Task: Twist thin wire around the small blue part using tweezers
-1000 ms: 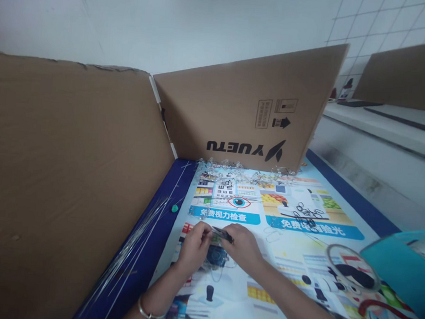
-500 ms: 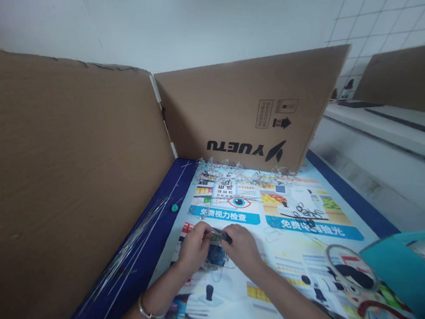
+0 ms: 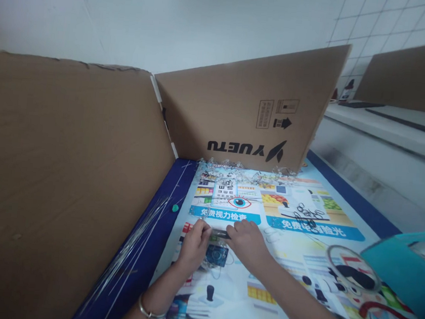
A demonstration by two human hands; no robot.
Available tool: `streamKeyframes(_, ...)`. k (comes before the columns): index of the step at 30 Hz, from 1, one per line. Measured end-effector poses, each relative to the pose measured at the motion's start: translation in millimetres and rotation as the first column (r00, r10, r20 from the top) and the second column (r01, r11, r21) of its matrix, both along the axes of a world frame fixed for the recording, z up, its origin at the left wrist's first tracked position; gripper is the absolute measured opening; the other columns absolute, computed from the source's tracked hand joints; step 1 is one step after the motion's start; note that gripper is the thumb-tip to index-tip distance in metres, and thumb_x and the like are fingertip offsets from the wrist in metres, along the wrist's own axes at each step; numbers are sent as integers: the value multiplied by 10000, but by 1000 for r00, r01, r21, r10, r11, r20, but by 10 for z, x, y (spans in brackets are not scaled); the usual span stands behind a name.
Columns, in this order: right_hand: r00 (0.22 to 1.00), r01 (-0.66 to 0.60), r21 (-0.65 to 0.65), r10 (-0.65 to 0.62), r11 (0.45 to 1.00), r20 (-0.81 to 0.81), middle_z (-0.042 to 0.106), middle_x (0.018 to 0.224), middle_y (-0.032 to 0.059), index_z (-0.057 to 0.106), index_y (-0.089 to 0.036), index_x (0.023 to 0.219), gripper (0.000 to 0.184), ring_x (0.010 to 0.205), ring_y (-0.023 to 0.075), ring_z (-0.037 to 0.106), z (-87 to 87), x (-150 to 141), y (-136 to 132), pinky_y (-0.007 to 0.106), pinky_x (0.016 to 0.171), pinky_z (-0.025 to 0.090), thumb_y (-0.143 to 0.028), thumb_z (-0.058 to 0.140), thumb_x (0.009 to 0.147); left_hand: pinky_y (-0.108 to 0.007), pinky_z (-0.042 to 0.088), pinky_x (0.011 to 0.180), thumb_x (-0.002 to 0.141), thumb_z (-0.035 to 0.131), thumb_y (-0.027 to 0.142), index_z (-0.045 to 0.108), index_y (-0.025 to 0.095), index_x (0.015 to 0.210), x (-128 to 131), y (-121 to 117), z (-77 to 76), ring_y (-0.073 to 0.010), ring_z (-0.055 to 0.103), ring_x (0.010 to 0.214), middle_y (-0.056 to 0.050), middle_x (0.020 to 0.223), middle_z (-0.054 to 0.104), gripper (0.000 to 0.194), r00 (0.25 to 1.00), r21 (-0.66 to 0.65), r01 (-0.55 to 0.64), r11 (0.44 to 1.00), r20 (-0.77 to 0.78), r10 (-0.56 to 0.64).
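- Slim tool (image 3: pixel 220 234): dark, almost black, with a dull greyish sheen along its exposed length; narrow and straight, lying nearly level between the two hands, above the printed bench (image 3: pixel 233 307). It resembles pliers, though its tip is too small and blurred to make out.
- Right hand (image 3: pixel 248 243): its grip is closed around the tool's right end, fingers curled over it and hiding that part.
- Left hand (image 3: pixel 195 243): at the tool's other end, thumb and fingers drawn close to one another; I cannot tell whether its grip is pinching the tip or some fine piece. A silvery bangle (image 3: pixel 151 316) circles the wrist.
- Thin clear loops (image 3: pixel 214 273): on the bench just below the tool, hard to separate from the print.
- Dark rings (image 3: pixel 306 215): a loose cluster farther back, right of the hands.
- Clear tangled pieces (image 3: pixel 230 168): strewn along the foot of the upright cardboard panel (image 3: pixel 217 110).
- Silvery wires (image 3: pixel 132 246): a long, loose bundle on the blue left border, near a small green lump (image 3: pixel 175 208).
- Teal container (image 3: pixel 407 268): at the right edge.
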State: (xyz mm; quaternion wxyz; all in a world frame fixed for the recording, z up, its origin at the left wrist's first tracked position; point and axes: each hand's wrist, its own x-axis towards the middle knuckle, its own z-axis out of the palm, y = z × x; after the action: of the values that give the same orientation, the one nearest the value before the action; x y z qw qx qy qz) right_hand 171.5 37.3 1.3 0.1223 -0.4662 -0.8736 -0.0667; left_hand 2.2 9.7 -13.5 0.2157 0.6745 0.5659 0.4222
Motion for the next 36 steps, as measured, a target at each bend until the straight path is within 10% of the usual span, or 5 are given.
streamKeyframes(36,993,7,-10,-6,1000,117,606,713,64,598,-171,730,82,753,218,528,42,17,-17,320,620,263,-107,549,743,-230,377,643,834,448,282,485,164,718,-52,40,30,-126,487,690,-5,726,534,169,955,-12,164,986,254,-155)
